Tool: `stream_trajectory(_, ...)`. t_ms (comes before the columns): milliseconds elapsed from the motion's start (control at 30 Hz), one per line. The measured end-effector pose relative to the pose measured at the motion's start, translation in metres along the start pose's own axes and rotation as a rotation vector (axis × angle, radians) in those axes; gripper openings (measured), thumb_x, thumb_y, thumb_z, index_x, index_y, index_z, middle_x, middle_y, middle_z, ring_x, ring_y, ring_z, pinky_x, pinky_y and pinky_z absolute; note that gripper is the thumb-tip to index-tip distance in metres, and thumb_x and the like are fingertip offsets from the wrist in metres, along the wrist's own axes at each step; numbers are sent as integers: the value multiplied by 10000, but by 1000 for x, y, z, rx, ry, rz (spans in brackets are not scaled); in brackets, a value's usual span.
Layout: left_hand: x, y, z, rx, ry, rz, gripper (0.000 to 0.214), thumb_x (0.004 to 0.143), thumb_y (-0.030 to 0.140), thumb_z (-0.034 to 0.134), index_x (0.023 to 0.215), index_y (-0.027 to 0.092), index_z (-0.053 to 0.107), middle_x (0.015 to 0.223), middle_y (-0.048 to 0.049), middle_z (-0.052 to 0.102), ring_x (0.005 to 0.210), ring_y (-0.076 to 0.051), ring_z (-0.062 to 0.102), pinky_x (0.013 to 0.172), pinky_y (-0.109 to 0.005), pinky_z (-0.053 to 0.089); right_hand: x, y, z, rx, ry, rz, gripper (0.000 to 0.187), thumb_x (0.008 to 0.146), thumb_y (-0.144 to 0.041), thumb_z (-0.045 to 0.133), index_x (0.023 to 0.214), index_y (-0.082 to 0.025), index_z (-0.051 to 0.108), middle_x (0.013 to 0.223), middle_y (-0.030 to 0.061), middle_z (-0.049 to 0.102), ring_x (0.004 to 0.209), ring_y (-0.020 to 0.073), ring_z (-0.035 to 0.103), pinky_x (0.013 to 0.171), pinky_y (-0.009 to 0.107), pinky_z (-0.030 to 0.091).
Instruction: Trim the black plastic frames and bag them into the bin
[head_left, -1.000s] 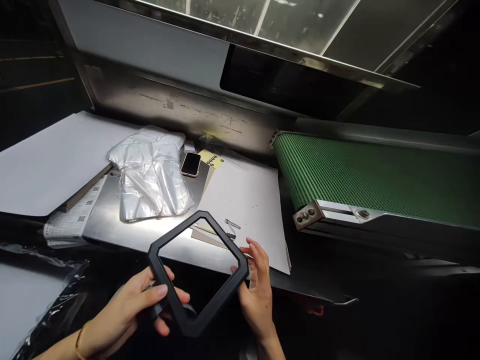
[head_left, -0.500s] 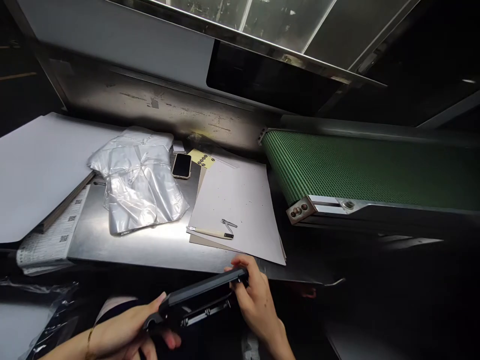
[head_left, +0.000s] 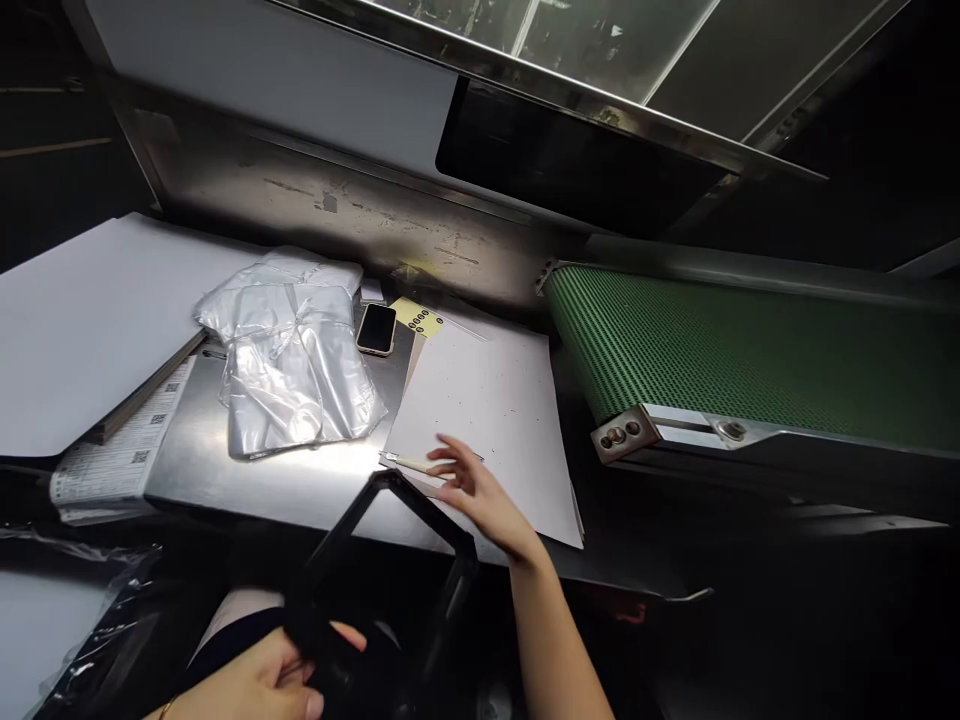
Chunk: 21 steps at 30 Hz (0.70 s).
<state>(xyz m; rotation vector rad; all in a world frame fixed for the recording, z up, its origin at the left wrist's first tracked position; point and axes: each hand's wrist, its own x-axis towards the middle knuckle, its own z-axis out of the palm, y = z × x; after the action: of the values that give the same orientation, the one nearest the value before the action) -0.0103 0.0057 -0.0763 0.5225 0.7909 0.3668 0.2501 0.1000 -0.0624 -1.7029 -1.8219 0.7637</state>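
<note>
My left hand (head_left: 259, 680) is closed around the lower left of an angular black frame (head_left: 429, 512), which looks like a plastic part. The frame is tilted, with its upper corner at the table's front edge, and its lower portion fades into the dark. My right hand (head_left: 476, 490) holds nothing; its fingers are apart over the white sheets (head_left: 510, 400). Just beneath those fingers lies a slim cream-handled tool (head_left: 405, 461), partly covered by them. The small metal clippers beside it are mostly hidden behind the hand.
Bundled clear plastic bags (head_left: 300, 370) and a phone (head_left: 376, 329) lie on the metal table (head_left: 202, 470). At left is a stack of large white boards (head_left: 97, 330) over printed sheets (head_left: 135, 450). A green conveyor belt (head_left: 675, 350) stands at right.
My right hand has let go of the black frame and moved up over the white sheets, toward the cream-handled tool. The frame has turned in my left hand, so its opening now shows.
</note>
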Motion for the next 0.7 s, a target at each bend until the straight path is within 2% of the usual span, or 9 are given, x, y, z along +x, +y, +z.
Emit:
stream_trajectory(67,-6,7,5,-22,-24,37,535,651,348,658,1133,170,511,817,-79,690,794,-225,625,706,-321,434,10,31,-2,-50,156,94,323,831,-311,478,1118,-164,459,1106,69,507,918,177,536,759,384,456)
stream_trajectory(133,-12,17,11,-47,3,81,603,685,346,626,1222,172,413,915,-100,675,858,-242,617,743,-345,434,16,60,1,-104,236,170,313,824,-306,489,1107,-174,472,1154,72,478,992,200,499,820,425,419)
stream_trajectory(200,-18,25,18,-73,22,113,674,695,330,620,1281,178,325,937,-103,669,874,-246,614,761,-356,432,18,83,6,-131,245,205,282,817,-303,501,1066,-171,502,1143,67,490,995,199,497,831,428,411)
stream_trajectory(300,-23,30,27,-105,36,142,746,687,328,633,1315,177,258,911,-103,678,864,-247,619,757,-356,435,17,101,10,-118,232,199,261,818,-299,501,1038,-159,516,1103,62,515,960,186,517,805,409,430)
stream_trajectory(433,-25,30,36,-154,50,168,769,675,332,652,1318,195,252,896,-89,677,852,-242,623,735,-341,446,11,103,8,-56,266,191,250,816,-296,504,1021,-155,525,1088,59,524,959,185,518,804,406,430)
stream_trajectory(533,-27,28,40,-166,39,204,744,686,314,647,1313,205,261,900,-79,672,831,-234,631,724,-335,453,6,100,6,36,362,247,245,818,-299,502,1012,-151,525,1051,53,537,918,173,533,778,389,443)
stream_trajectory(633,-27,27,42,-146,17,234,712,710,311,626,1311,183,266,867,-88,684,838,-230,631,727,-334,457,0,91,1,209,440,317,254,838,-337,463,989,-140,518,916,31,564,743,122,560,643,305,475)
stream_trajectory(700,-27,26,43,-131,6,250,698,717,318,618,1307,171,274,874,-99,688,848,-225,629,732,-333,460,-9,76,-5,349,427,316,302,858,-394,399,936,-130,522,791,7,563,601,84,536,545,253,460)
